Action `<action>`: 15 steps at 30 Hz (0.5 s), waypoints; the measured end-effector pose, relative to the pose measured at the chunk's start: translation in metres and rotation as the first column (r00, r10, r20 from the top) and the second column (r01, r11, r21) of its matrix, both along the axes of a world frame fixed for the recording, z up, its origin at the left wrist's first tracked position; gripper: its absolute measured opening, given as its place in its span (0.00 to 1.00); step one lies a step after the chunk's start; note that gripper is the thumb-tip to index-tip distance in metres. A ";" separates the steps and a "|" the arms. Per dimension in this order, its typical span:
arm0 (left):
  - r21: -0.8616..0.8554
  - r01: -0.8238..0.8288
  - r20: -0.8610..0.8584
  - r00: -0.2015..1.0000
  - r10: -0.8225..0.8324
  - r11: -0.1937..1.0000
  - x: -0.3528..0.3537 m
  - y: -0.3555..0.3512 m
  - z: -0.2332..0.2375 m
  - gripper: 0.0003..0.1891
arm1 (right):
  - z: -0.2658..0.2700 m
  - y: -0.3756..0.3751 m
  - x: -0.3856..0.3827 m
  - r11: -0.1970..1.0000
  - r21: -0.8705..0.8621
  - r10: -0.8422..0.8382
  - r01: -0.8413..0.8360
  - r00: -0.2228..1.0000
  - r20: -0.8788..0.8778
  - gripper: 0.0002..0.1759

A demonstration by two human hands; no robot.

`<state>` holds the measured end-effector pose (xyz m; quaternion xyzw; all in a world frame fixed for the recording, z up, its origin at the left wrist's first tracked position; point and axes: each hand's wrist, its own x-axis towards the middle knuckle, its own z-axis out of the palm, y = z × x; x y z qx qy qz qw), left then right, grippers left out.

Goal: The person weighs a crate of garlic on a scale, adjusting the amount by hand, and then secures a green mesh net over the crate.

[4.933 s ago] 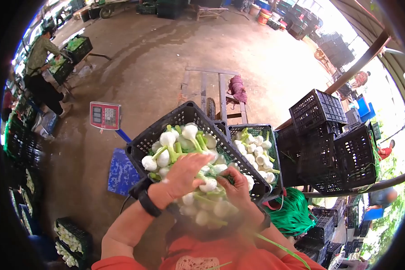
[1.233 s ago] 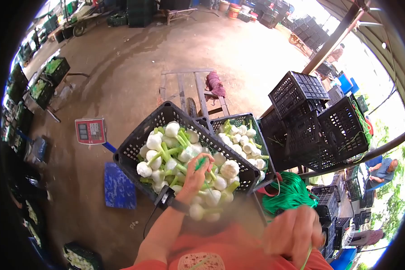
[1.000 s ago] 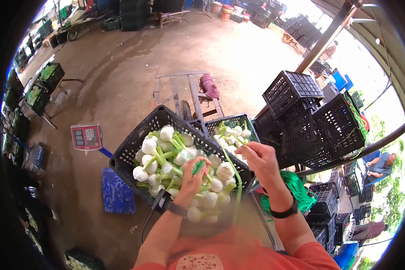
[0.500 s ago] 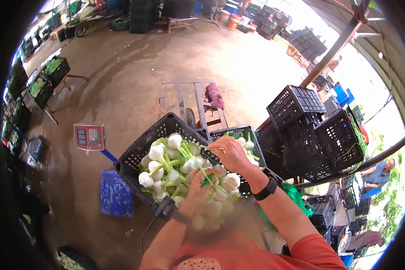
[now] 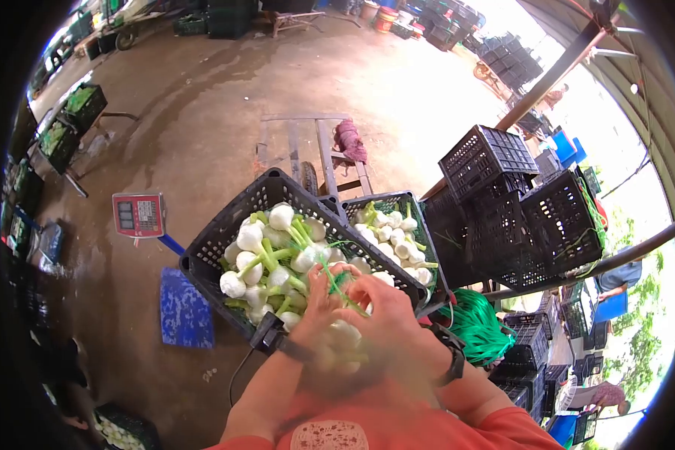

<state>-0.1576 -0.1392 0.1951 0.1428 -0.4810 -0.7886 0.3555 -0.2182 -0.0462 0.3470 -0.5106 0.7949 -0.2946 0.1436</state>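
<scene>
My left hand is closed around gathered green netting over a black crate. My right hand comes in beside it, fingers bent and pinching at the same netting. A thin green strand sticks up from between the hands. White garlic bulbs with cut green stems fill the crate under both hands. Blurred bulbs sit close to my chest, below the hands. Whether the netting holds any bulbs is hidden by my fingers.
A second crate of garlic bulbs adjoins on the right, with a bundle of green netting below it. Black crates are stacked to the right. A red scale display stands left, and a wooden cart frame lies ahead.
My right hand has come down from the crate's far side to join my left hand at the netting. The strand stretched between the hands has slackened. The view has shifted slightly.
</scene>
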 end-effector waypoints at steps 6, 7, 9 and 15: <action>-0.564 0.065 0.275 0.955 0.114 0.823 0.010 -0.012 0.024 0.06 | 0.002 0.005 -0.019 0.952 -0.012 -0.086 0.306 0.303 0.949 0.13; -0.522 0.109 0.329 0.941 0.082 0.846 0.010 -0.012 0.025 0.05 | 0.000 0.005 -0.027 0.929 -0.089 -0.024 0.360 0.297 0.955 0.16; -0.533 0.090 0.297 0.951 0.087 0.842 0.008 -0.010 0.024 0.07 | 0.005 0.002 -0.046 0.906 -0.100 -0.034 0.412 0.304 0.952 0.16; -0.489 0.076 0.267 0.961 0.066 0.869 0.011 -0.009 0.034 0.08 | 0.026 -0.005 -0.066 0.919 -0.161 -0.059 0.361 0.529 0.847 0.15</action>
